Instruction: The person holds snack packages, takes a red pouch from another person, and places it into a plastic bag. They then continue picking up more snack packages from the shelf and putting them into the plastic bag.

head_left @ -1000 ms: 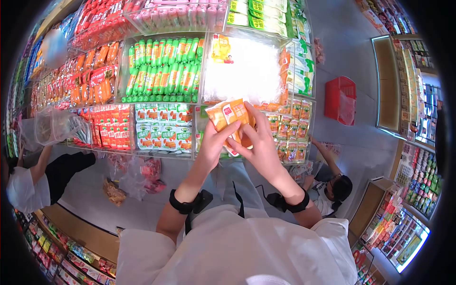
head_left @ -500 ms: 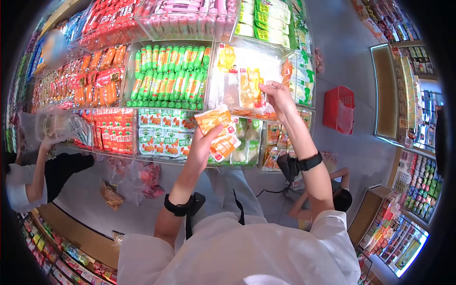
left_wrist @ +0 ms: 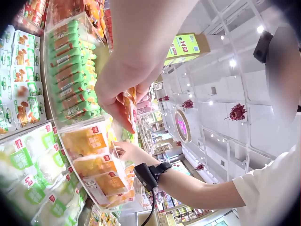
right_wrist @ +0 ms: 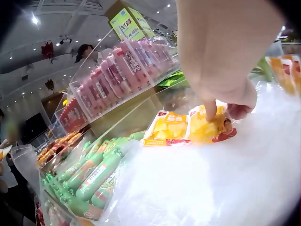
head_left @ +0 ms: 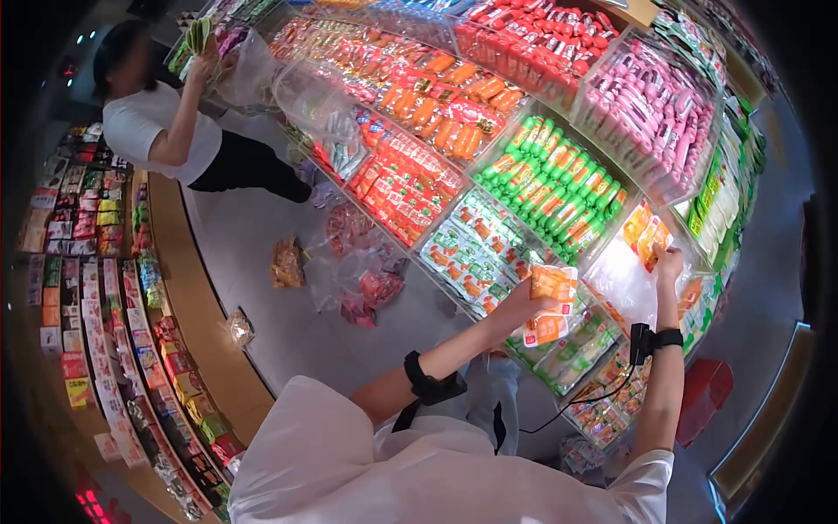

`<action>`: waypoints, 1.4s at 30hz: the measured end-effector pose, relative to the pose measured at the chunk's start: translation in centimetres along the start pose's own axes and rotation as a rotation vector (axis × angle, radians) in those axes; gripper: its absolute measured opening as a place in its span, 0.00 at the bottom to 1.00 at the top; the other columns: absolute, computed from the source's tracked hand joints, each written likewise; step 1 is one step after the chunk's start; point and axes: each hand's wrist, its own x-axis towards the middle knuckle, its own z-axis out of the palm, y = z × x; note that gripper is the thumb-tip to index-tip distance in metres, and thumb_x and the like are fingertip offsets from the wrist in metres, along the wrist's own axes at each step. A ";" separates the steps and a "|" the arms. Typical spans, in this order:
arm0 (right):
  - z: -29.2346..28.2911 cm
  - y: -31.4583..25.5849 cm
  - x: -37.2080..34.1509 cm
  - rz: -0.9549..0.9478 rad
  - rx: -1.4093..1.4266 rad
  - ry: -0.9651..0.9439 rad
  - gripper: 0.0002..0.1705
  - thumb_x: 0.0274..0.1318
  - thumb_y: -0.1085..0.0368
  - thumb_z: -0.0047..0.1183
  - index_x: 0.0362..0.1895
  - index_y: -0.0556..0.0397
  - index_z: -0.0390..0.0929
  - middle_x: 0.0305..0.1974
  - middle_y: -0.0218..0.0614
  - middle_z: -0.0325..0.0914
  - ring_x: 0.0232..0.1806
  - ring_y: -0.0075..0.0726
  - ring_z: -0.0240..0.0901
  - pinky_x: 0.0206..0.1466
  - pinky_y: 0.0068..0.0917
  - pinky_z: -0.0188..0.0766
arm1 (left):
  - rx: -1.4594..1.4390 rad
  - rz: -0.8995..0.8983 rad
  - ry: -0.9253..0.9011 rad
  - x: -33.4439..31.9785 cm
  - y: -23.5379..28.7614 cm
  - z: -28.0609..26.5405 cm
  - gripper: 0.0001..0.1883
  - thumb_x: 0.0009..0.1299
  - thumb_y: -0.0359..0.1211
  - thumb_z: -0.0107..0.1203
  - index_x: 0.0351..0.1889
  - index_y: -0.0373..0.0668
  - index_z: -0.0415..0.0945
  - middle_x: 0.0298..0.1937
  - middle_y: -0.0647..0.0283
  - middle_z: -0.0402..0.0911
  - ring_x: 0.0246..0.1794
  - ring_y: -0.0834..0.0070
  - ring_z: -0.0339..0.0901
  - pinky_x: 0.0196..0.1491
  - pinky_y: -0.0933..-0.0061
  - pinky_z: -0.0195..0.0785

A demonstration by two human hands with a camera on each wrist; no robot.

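Note:
My left hand [head_left: 521, 301] grips a few orange-and-white snack packets [head_left: 553, 281], held over the front bins. In the left wrist view, that hand [left_wrist: 123, 94] covers most of them and one edge shows below the fingers. Toward the back of a clear bin, my right hand [head_left: 668, 265] pinches a yellow snack packet [right_wrist: 204, 126] by its upper part. Another yellow packet [right_wrist: 168, 127] stands right beside it, to the left in the right wrist view. White, shiny plastic [right_wrist: 211, 183] spreads across the bin in front of both packets.
Green sausages [head_left: 554, 188] fill the bin to the left, with pink ones [head_left: 650, 109] behind in a raised clear bin. Orange packets [left_wrist: 91, 155] line the front of the bin. A red basket [head_left: 705, 397] stands on the floor at right; another person [head_left: 166, 122] stands at left.
The hands, together on the packets at first, have parted. My right hand has carried one packet to the back of the bin. The left keeps the others. The head view has turned left.

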 end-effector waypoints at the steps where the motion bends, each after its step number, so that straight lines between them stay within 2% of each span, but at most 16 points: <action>1: 0.2 -0.2 0.1 -0.015 -0.040 -0.002 0.26 0.32 0.55 0.67 0.33 0.61 0.72 0.31 0.47 0.77 0.32 0.40 0.74 0.39 0.31 0.69 | 0.020 -0.003 0.000 -0.1 0.2 -0.1 0.26 0.60 0.33 0.55 0.56 0.37 0.59 0.49 0.63 0.72 0.48 0.78 0.72 0.50 0.74 0.66; 5: -1.2 -0.8 0.1 -0.102 -0.249 0.077 0.30 0.34 0.53 0.66 0.39 0.59 0.70 0.36 0.47 0.75 0.38 0.42 0.72 0.44 0.32 0.66 | 0.054 0.026 0.009 0.1 1.0 0.5 0.28 0.58 0.31 0.57 0.55 0.38 0.59 0.49 0.63 0.72 0.47 0.77 0.73 0.50 0.73 0.66; 8: -6.3 -4.9 -4.3 -0.156 0.063 0.078 0.25 0.42 0.55 0.61 0.41 0.58 0.70 0.37 0.43 0.74 0.39 0.37 0.71 0.43 0.31 0.65 | 0.043 0.022 0.038 0.0 2.0 0.4 0.28 0.56 0.29 0.60 0.53 0.37 0.60 0.47 0.62 0.73 0.46 0.77 0.74 0.48 0.74 0.68; 10: -8.8 -6.2 -8.6 -0.227 0.529 -0.186 0.18 0.51 0.58 0.55 0.41 0.56 0.70 0.35 0.37 0.74 0.38 0.29 0.70 0.41 0.26 0.65 | 0.048 0.001 0.084 0.2 1.7 0.6 0.26 0.56 0.28 0.60 0.52 0.37 0.62 0.47 0.61 0.74 0.45 0.77 0.74 0.46 0.74 0.70; 12: -12.5 -11.3 -16.6 -0.164 0.656 -0.442 0.13 0.55 0.63 0.50 0.43 0.54 0.69 0.35 0.33 0.74 0.37 0.22 0.68 0.40 0.21 0.63 | 0.009 0.015 0.046 0.5 1.7 1.1 0.26 0.57 0.29 0.60 0.52 0.37 0.62 0.47 0.62 0.74 0.46 0.77 0.74 0.47 0.75 0.69; 14: -13.7 -13.7 -22.4 -0.076 0.801 -0.662 0.14 0.55 0.63 0.50 0.45 0.53 0.68 0.35 0.33 0.74 0.36 0.21 0.67 0.39 0.19 0.63 | -0.009 0.047 0.000 0.7 1.6 1.4 0.26 0.57 0.29 0.60 0.52 0.37 0.62 0.48 0.62 0.74 0.46 0.78 0.73 0.48 0.75 0.68; 18: -13.8 -14.2 -27.2 0.069 0.881 -0.813 0.11 0.53 0.67 0.52 0.41 0.53 0.68 0.29 0.28 0.74 0.29 0.18 0.67 0.32 0.17 0.63 | 0.046 0.117 -0.155 1.4 0.9 2.4 0.23 0.61 0.27 0.56 0.53 0.37 0.61 0.48 0.62 0.73 0.48 0.78 0.72 0.50 0.75 0.66; 21: -13.1 -12.5 -27.4 0.082 0.920 -0.785 0.05 0.52 0.71 0.53 0.33 0.54 0.70 0.24 0.27 0.73 0.24 0.18 0.67 0.28 0.16 0.62 | 0.015 0.024 -0.157 1.1 0.5 2.9 0.20 0.63 0.27 0.52 0.53 0.36 0.62 0.45 0.61 0.75 0.43 0.78 0.74 0.46 0.74 0.68; 22: -13.2 -12.0 -27.3 0.119 0.972 -0.803 0.04 0.52 0.71 0.52 0.31 0.54 0.70 0.23 0.28 0.73 0.23 0.18 0.67 0.27 0.16 0.62 | -0.047 -0.074 -0.157 1.0 0.5 2.8 0.21 0.62 0.28 0.54 0.52 0.36 0.63 0.46 0.62 0.73 0.45 0.78 0.73 0.46 0.75 0.68; 26: -14.0 -11.0 -27.3 0.138 0.980 -0.806 0.03 0.53 0.71 0.52 0.29 0.55 0.71 0.22 0.29 0.74 0.23 0.18 0.68 0.27 0.16 0.62 | -0.085 -0.148 -0.058 0.5 0.7 3.2 0.18 0.65 0.30 0.51 0.52 0.36 0.64 0.46 0.62 0.73 0.44 0.78 0.73 0.46 0.76 0.67; 29: -14.5 -10.6 -27.2 0.138 0.997 -0.758 0.03 0.53 0.70 0.52 0.30 0.55 0.71 0.24 0.30 0.74 0.24 0.20 0.69 0.28 0.16 0.63 | -0.061 -0.068 -0.032 0.7 0.2 3.6 0.17 0.65 0.29 0.47 0.52 0.35 0.63 0.47 0.60 0.72 0.45 0.77 0.73 0.48 0.74 0.67; 32: -15.0 -10.1 -26.9 0.132 1.066 -0.622 0.04 0.53 0.70 0.52 0.30 0.55 0.70 0.25 0.29 0.73 0.24 0.19 0.68 0.31 0.17 0.65 | 0.025 -0.026 -0.062 1.1 0.7 4.0 0.17 0.65 0.28 0.47 0.52 0.36 0.62 0.46 0.60 0.73 0.45 0.77 0.73 0.47 0.75 0.67; 35: -15.2 -9.0 -26.9 0.091 1.075 -0.582 0.04 0.54 0.70 0.50 0.30 0.54 0.69 0.24 0.27 0.72 0.25 0.19 0.68 0.32 0.17 0.66 | 0.112 -0.022 -0.112 1.6 0.9 4.5 0.18 0.64 0.26 0.48 0.53 0.37 0.62 0.45 0.60 0.73 0.45 0.78 0.72 0.47 0.76 0.67; 38: -15.6 -8.2 -26.9 0.092 1.025 -0.432 0.03 0.56 0.70 0.46 0.30 0.53 0.68 0.23 0.26 0.70 0.27 0.17 0.68 0.32 0.17 0.67 | 0.289 0.138 -0.039 2.6 -1.8 3.5 0.21 0.63 0.24 0.50 0.55 0.39 0.62 0.45 0.58 0.73 0.44 0.79 0.72 0.46 0.77 0.66; 39: -16.6 -8.2 -26.7 0.070 0.938 -0.320 0.03 0.56 0.71 0.44 0.29 0.55 0.67 0.25 0.28 0.71 0.31 0.18 0.68 0.31 0.17 0.67 | 0.830 0.324 0.095 2.1 -0.7 4.5 0.25 0.60 0.25 0.55 0.56 0.40 0.62 0.46 0.58 0.73 0.45 0.75 0.72 0.48 0.75 0.65; 42: -16.4 -7.9 -26.7 0.008 0.718 -0.234 0.03 0.55 0.72 0.44 0.30 0.58 0.66 0.30 0.34 0.73 0.34 0.21 0.69 0.31 0.20 0.69 | 1.099 0.508 -0.133 1.6 -0.9 5.4 0.28 0.56 0.26 0.58 0.57 0.40 0.63 0.48 0.58 0.72 0.49 0.68 0.70 0.51 0.71 0.63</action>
